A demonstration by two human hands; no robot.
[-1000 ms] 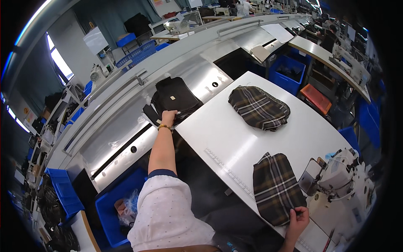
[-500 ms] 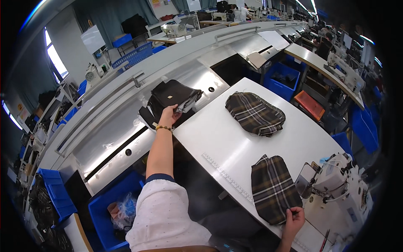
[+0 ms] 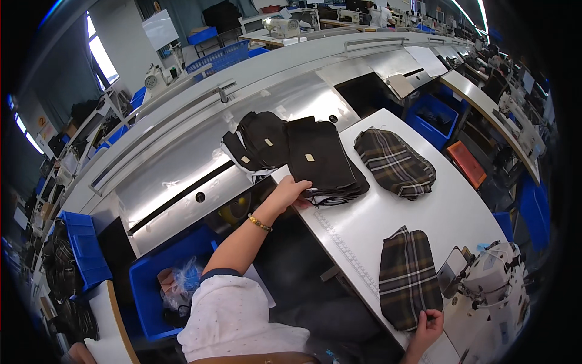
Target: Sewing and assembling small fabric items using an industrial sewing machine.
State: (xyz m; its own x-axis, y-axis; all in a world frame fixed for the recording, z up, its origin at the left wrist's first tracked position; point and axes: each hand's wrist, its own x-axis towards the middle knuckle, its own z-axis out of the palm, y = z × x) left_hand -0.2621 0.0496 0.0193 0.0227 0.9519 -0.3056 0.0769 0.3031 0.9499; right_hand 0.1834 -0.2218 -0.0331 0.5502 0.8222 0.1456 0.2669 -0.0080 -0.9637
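My left hand (image 3: 287, 193) grips the near edge of a stack of dark fabric pieces (image 3: 321, 159), its thumb on top and its fingers under the stack. A small pale label shows on the top piece. The stack lies at the left edge of the white table (image 3: 357, 233), over part of the metal ledge. Another dark pile (image 3: 262, 136) with pale labels sits on the ledge just left of it. On the right, my right hand (image 3: 429, 327) pinches the lower edge of a plaid fabric piece (image 3: 409, 276) lying on the table.
Farther back lies a second plaid bundle (image 3: 397, 161). A sewing machine (image 3: 494, 276) stands at the right, beside a phone-like dark slab (image 3: 451, 267). A clear ruler strip (image 3: 342, 242) runs along the table's left edge. A blue bin (image 3: 142, 297) with plastic wrapping is at lower left.
My left hand has brought a stack of dark pieces from the metal ledge rightward and nearer, onto the table's edge. The right hand still holds the plaid piece. The whole view has shifted slightly.
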